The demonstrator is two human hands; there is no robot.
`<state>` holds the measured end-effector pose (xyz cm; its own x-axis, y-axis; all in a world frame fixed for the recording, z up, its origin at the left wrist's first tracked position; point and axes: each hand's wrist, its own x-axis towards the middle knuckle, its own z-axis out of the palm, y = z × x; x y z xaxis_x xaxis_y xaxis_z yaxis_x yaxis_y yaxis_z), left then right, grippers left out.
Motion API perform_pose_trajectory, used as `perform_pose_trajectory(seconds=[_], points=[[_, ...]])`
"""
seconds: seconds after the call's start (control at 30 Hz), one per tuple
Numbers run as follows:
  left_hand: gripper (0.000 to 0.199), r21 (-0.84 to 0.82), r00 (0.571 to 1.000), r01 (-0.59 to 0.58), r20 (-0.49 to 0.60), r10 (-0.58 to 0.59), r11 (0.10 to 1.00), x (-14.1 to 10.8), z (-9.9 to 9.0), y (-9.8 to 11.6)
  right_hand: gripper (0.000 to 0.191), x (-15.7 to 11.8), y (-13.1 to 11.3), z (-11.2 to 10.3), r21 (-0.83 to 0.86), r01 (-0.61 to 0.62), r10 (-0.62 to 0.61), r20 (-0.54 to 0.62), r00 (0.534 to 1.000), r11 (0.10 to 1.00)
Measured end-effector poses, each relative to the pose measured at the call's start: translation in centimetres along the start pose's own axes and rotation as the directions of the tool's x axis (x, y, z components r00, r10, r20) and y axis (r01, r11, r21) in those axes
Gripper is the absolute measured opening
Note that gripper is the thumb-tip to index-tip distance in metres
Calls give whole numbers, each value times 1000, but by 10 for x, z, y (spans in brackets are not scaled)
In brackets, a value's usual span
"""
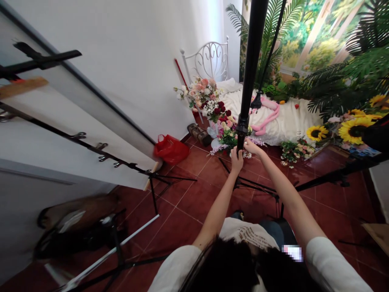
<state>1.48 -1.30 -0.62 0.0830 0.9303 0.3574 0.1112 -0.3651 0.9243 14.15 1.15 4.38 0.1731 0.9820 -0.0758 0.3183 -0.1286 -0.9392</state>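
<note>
Presently, a black telescopic stand (250,73) is being gripped by the left hand (237,161), fingers wrapped; the right hand (253,147) is being held curled beside its collar (242,125), grasp unclear. Tripod legs (243,185) already spread; collar handling seemingly unfinished, being done before a white-draped bed (291,126).

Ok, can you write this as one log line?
left grip: closed around long black pole | right grip: beside pole, below black collar | nearby: red plastic bag on red tiled floor
</note>
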Motion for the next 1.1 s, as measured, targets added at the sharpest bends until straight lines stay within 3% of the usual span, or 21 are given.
perform_pose_trajectory(seconds=[0.13, 0.27, 0.4, 0.57, 0.83, 1.1], points=[[61, 2, 999, -30, 22, 30, 1000, 0, -1, 1, 8, -17, 13, 8, 84, 82, -74, -95, 993, 993], [60, 12, 998, -50, 31, 50, 999, 2, -2, 0, 26, -23, 24, 22, 242, 175, -129, -194, 972, 954], [61, 24, 998, -57, 28, 56, 998, 3, -3, -1, 40, -22, 31, 33, 384, 125, -14, -279, 960, 915], [56, 19, 996, -68, 58, 67, 998, 5, -6, -1, 41, -22, 31, 39, 525, 104, 89, -329, 940, 845], [54, -4, 996, -44, 78, 44, 999, 5, -6, -3, 39, -23, 16, 46, 693, 4, 182, -195, 964, 721], [57, -12, 995, -47, 87, 48, 999, 5, -7, 0, 42, -15, -7, 31, 631, -131, 195, -33, 980, 765]])
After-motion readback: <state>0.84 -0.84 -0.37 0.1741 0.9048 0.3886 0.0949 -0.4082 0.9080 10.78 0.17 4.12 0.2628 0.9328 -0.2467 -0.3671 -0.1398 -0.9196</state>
